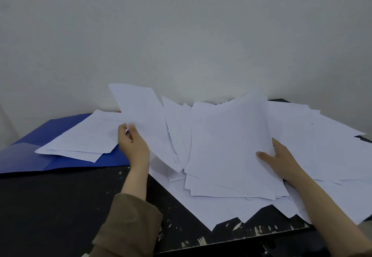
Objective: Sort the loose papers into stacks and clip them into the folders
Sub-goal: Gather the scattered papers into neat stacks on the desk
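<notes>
Holding a single sheet (141,119) raised off the heap, the left hand (132,146) pinches it at its lower left edge, fingers curled round the paper, so the sheet stands tilted with its long axis running up and away from the person. The relation that matters lies to the left of that grip: a small stack (84,138) of sorted pages rests on the open blue folder (30,156), just beside the left hand and on the near left part of the table (60,206). The stack's long axis runs slanting from near left to far right, not far off the line of the lifted sheet, so a short swing leftward with little turning would seem enough to lay it on top.

The right hand (281,158) lies on the other side, its thumb pressed on the front of a thick bundle (231,146) propped up from the main heap, the other fingers hidden behind the paper, apparently gripping the bundle's right edge. The loose papers (322,146) spread over the centre and right of the table, well apart from the folder. The left hand is clearly the nearer one to the stack; the right looks placed to steady the bundle. Most of the sorting appears still undone.
</notes>
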